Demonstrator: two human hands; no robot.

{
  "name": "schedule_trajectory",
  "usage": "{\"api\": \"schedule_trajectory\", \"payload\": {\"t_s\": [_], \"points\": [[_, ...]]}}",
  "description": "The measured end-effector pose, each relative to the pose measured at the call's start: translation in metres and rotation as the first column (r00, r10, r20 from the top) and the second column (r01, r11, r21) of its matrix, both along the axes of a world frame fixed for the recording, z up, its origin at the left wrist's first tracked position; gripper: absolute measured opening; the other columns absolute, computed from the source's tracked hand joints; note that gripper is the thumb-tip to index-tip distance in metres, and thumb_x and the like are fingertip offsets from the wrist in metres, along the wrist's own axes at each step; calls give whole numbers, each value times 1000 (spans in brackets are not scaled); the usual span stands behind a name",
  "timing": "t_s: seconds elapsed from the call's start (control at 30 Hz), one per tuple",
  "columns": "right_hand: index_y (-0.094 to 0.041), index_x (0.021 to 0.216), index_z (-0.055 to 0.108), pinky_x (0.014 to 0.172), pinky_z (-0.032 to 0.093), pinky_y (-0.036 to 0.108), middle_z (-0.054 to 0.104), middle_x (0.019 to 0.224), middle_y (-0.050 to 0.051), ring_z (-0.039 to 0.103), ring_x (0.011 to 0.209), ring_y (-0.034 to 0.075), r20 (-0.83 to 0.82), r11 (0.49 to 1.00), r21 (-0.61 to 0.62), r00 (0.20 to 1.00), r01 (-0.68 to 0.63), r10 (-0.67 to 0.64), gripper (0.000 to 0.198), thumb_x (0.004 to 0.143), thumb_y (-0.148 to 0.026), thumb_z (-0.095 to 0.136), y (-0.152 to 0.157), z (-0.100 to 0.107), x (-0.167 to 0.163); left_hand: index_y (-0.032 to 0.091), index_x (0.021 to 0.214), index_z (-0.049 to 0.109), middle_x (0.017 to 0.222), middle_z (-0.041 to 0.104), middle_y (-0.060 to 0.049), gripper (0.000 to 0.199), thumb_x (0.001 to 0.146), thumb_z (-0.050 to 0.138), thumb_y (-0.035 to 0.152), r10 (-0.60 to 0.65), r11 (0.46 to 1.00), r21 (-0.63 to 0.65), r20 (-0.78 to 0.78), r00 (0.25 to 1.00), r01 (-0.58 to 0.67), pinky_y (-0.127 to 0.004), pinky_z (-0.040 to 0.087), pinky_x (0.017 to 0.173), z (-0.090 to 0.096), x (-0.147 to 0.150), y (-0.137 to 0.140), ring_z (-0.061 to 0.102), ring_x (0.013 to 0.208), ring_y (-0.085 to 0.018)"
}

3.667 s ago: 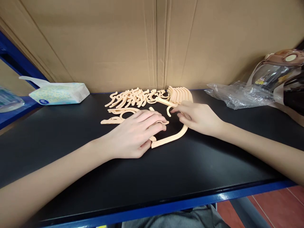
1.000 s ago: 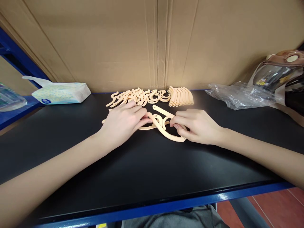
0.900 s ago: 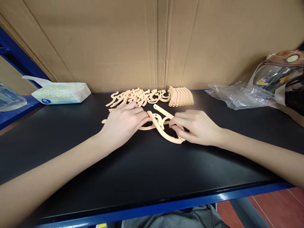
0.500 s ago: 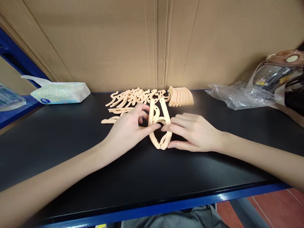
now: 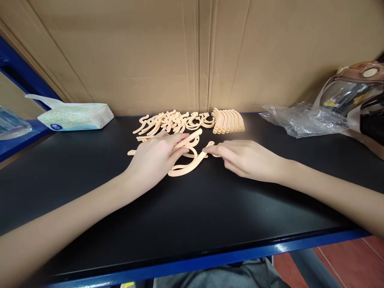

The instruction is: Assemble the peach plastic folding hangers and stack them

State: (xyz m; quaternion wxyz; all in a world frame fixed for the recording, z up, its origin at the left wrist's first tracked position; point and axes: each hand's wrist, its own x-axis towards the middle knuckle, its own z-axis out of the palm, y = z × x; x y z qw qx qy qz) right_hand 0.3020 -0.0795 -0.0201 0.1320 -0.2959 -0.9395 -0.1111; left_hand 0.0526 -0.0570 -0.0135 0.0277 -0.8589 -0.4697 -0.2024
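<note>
A beige plastic folding hanger (image 5: 192, 165) is held tilted between my hands over the black table, its two curved arms pointing up to the right. My left hand (image 5: 154, 156) is closed around one arm, with the thumb against it and the arm's end sticking out past the fingers. My right hand (image 5: 247, 160) pinches the tip of the other arm between thumb and fingers. Behind my left hand lie more flat beige hanger pieces (image 5: 131, 153), partly hidden by it.
Loose beige hooks (image 5: 163, 122) lie heaped at the back, beside a neat row of curved beige arms (image 5: 229, 121). A tissue pack (image 5: 76, 116) sits at the left. At the right are a clear plastic bag (image 5: 300, 120) and a bottle (image 5: 345, 92). Cardboard (image 5: 135, 56) stands behind.
The hanger has turned from upright, with its joined end towards me, to slanting down left. My left hand has shifted slightly left, and my right hand has moved up to the arm's tip.
</note>
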Motion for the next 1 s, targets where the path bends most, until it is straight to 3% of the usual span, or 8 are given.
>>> {"api": "schedule_trajectory", "payload": {"t_s": [0.23,0.53,0.7,0.83,1.0], "points": [[-20,100,63,69,44,29,65,97,4,60,81,16,113,987,-150,993,60,-43,32,88,-1,40,-2,18,13,15,120,62,103,68,-7,31,98,44,27,-205,969,104,-157,966,223,-34,47,81,1,1,1,61,95,-23],[-22,87,69,66,42,29,64,87,3,59,79,15,114,971,-223,992,79,-55,26,95,-20,44,-3,32,20,19,92,65,90,69,-5,24,97,44,29,-235,964,83,-165,958,251,-31,46,73,0,0,7,59,88,-21],[-23,86,70,70,42,28,63,88,1,59,82,14,78,962,-264,996,71,-52,21,95,-25,50,-6,31,19,21,90,69,95,71,-4,31,98,40,28,-312,941,78,-176,933,330,-34,46,78,0,-3,10,60,93,-20],[-20,84,68,70,42,30,62,84,2,58,79,16,73,959,-245,989,143,-129,26,95,-37,51,-6,23,15,21,90,69,99,71,-4,31,99,41,29,-351,926,69,-199,915,371,-35,45,80,2,-3,10,59,94,-21],[-18,81,64,71,42,31,60,84,3,57,78,17,22,961,-228,988,156,-155,28,93,-41,52,-4,17,10,20,101,67,113,66,-5,25,97,46,34,-385,917,62,-129,914,395,-39,43,90,0,2,2,57,102,-22]]}}
